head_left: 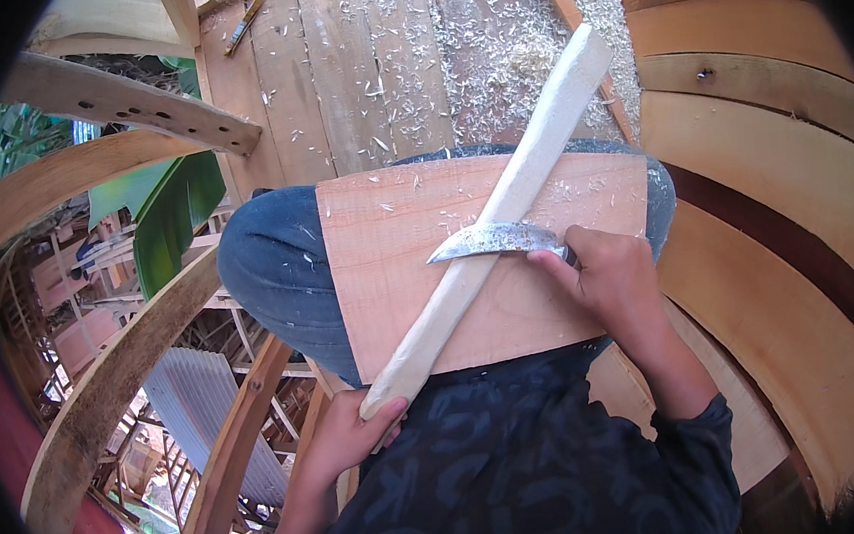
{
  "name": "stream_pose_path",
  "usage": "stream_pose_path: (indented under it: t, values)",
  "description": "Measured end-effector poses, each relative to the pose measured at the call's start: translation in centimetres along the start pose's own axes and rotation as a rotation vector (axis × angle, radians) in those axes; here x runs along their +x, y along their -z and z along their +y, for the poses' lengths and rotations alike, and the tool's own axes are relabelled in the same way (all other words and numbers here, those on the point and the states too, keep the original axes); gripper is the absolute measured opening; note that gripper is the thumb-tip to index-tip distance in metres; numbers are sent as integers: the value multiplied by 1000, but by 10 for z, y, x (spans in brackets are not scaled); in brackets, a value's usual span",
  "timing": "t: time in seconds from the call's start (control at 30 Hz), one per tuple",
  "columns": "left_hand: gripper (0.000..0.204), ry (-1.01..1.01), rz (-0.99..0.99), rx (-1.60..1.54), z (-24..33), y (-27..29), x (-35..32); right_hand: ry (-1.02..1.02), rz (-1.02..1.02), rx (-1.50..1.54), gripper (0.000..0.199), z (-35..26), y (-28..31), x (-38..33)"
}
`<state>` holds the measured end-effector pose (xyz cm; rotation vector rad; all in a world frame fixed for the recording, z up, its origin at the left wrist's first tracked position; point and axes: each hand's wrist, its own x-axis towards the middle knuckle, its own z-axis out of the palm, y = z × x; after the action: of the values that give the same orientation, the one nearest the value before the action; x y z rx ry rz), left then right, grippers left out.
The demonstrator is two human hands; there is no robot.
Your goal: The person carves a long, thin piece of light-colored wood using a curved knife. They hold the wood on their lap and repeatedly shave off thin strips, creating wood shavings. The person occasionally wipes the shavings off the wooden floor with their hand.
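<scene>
Wooden stick (503,216) — near end clenched in left grip (345,439), right grip (613,277) clenching knife (495,242) across it

Knife handle: enclosed within the right hand (610,275); only the curved blade (493,241) is exposed. Near end of the pale wooden stick (503,211): covered by the fingers of the left hand (352,434). Lap beneath the flat board (397,269): largely concealed, jeans shown at the edges only. Small flat object (243,24) on the far planks: too small to be identified. Outer corners: blacked out by the lens rim.
</scene>
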<state>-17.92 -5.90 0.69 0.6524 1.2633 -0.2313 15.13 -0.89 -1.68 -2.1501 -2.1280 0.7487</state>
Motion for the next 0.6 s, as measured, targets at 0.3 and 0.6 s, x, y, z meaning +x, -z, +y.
stream_pose_path:
  t: [0.3, 0.6]
  values:
    - [32, 42, 60, -5, 5, -5, -3, -4, 92, -85, 50, 17, -5, 5]
    - [34, 26, 58, -13, -5, -8, -6, -440, 284, 29, 52, 58, 13, 23]
